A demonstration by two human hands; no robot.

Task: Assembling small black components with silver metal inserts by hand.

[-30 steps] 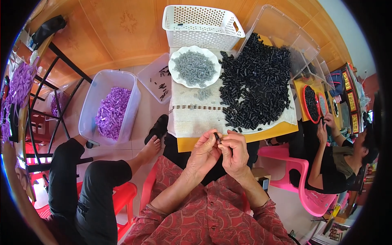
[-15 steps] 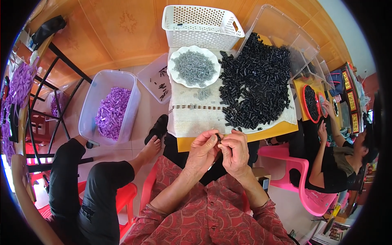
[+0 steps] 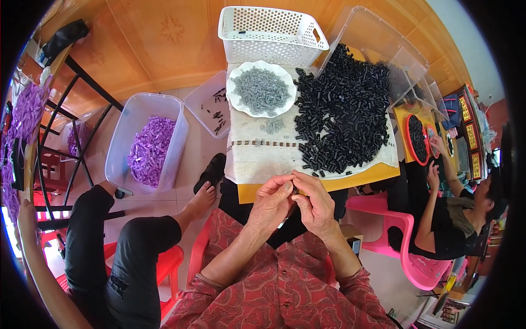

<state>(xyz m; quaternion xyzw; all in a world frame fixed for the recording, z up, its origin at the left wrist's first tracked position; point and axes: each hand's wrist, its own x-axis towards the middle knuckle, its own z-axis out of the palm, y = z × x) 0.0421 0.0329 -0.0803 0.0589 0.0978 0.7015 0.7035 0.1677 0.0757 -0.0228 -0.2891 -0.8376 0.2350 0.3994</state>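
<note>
Just in front of the table's near edge, my left hand point(image 3: 270, 204) and my right hand point(image 3: 314, 205) meet, fingertips pinched together. Between them shows a bit of a small black plastic piece point(image 3: 296, 191), mostly hidden by the fingers. It resembles the short black tubular pieces point(image 3: 345, 109) heaped on the right of the cloth-covered table. Beyond my left hand, a white scalloped plate point(image 3: 234, 104) holds many small clear grey parts point(image 3: 261, 90). A few more clear parts point(image 3: 272, 126) lie loose on the cloth point(image 3: 255, 164) in front of the plate.
A white perforated basket point(image 3: 274, 52) and a clear plastic bin point(image 3: 378, 27) stand at the back. To the left are a tub point(image 3: 118, 159) of purple pieces and a lid point(image 3: 203, 104) with scattered black ones. Another person's legs point(image 3: 139, 247) are close by; a co-worker point(image 3: 457, 219) sits right.
My right fingers have moved over the top of the black piece and now cover more of it. My left hand has barely moved.
</note>
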